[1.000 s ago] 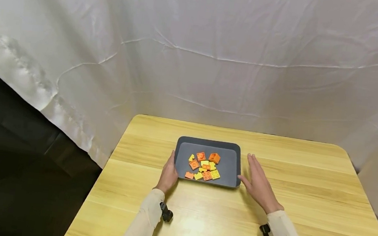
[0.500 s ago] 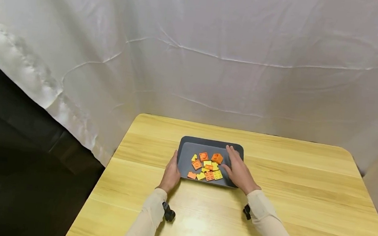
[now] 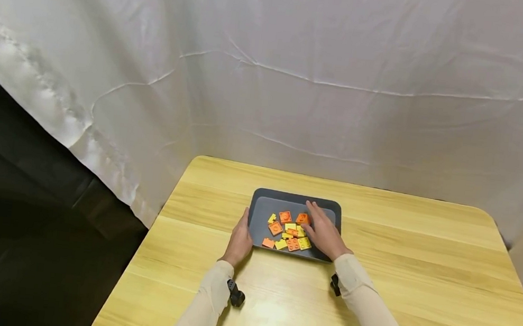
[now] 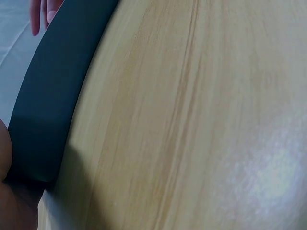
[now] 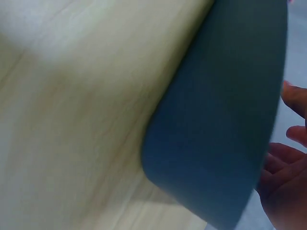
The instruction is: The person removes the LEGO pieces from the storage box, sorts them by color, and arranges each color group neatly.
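Observation:
A dark grey tray [image 3: 262,205] lies on the table with several orange and yellow toy building bricks [image 3: 289,234] grouped inside. My left hand [image 3: 237,243] holds the tray's left side at the near corner. In the left wrist view, the thumb [image 4: 4,151] lies over the tray wall [image 4: 53,91]. Over the right half of the tray is my right hand [image 3: 325,235], fingers extended, its tips close to an orange brick [image 3: 302,218]. Whether they touch that brick is hard to tell. The right wrist view shows spread fingers [image 5: 295,100] behind the tray wall [image 5: 216,120].
The wooden table [image 3: 423,265] has rounded far corners. A white curtain [image 3: 296,108] hangs behind it, and a dark cloth [image 3: 35,224] is at the left. A small black wrist camera [image 3: 237,294] sits on the left wrist.
My right hand has moved left from outside the tray's right edge to above the bricks. The left hand keeps its hold on the tray. The head view has shifted slightly.

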### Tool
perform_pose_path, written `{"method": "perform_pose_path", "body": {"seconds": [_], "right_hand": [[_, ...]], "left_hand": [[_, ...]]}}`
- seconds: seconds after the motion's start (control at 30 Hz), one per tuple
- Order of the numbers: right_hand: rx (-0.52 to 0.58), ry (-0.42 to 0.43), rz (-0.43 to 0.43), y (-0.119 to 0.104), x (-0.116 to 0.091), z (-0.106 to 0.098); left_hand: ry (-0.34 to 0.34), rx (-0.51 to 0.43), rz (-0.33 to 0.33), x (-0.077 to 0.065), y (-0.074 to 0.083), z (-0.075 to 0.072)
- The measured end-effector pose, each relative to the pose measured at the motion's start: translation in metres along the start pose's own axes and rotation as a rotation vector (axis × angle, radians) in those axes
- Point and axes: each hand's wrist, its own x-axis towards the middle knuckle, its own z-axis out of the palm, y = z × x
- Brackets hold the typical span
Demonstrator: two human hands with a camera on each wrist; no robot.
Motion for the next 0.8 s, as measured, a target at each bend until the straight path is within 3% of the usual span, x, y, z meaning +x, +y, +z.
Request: {"method": "perform_pose_path", "body": {"seconds": [0.33,0.8], "right_hand": [[0.055,-0.012,-0.011,0.006,0.005,0.018],[0.113,0.038,0.047,0.0,0.002,0.019]], "left_hand": [[0.0,-0.014,0.002,-0.003,-0.001,0.002],[-0.002,0.004,0.016,-0.007,0.002,0.002]]}}
